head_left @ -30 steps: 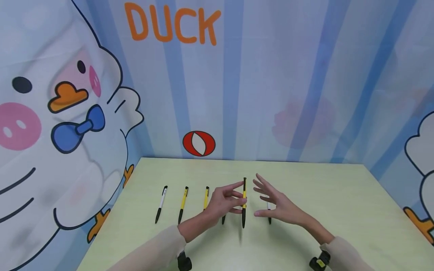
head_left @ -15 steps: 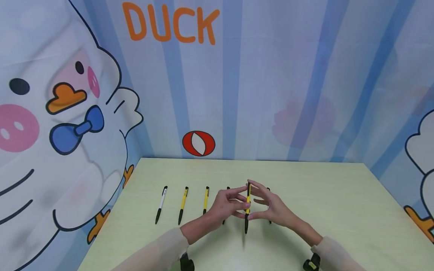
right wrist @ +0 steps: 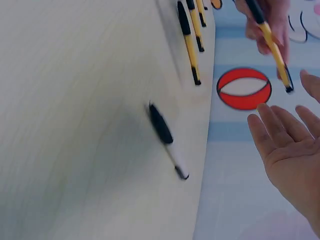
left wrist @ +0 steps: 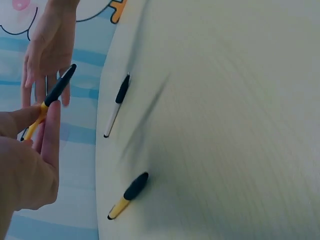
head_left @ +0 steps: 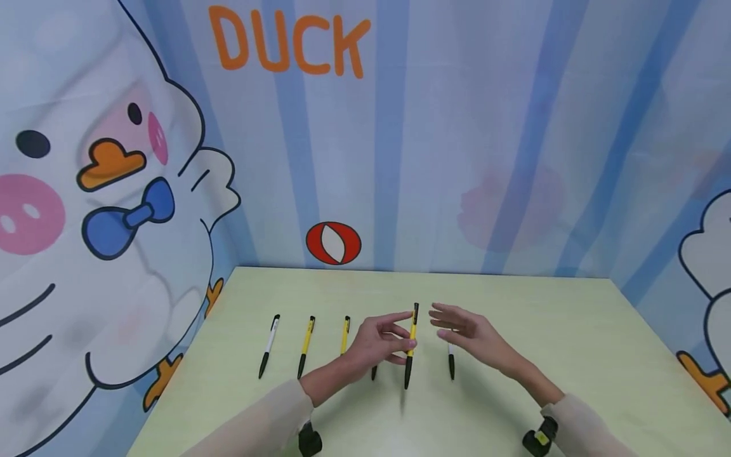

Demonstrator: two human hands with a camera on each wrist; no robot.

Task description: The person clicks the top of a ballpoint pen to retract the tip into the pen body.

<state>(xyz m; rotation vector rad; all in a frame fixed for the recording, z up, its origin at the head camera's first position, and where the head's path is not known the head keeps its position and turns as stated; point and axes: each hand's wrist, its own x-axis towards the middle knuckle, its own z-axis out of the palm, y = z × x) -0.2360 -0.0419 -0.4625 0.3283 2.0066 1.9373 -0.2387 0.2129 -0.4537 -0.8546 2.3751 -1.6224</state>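
A yellow pen [head_left: 412,343] with a black grip and black top stands nearly upright above the table, tip down. My left hand [head_left: 379,343] pinches it between thumb and fingers. To its right, my right hand [head_left: 480,336] is apart from the pen, its fingers extended and holding nothing; the right wrist view shows the palm of that right hand [right wrist: 295,155]. Below and behind the right hand lies a white pen [head_left: 451,365] with a black grip, partly covered. Another yellow pen [left wrist: 127,197] lies under the left hand, mostly hidden in the head view.
Left of my hands a white pen [head_left: 269,346] and two yellow pens, one [head_left: 306,347] beside the other [head_left: 345,335], lie in a row on the pale table [head_left: 542,317]. A printed duck curtain [head_left: 434,127] rises behind the table's back edge.
The right hand came in to touch the held pen, then drew back to the right. The left hand kept its pinch, and the pen shifted slightly right, then back, now tilted a little.
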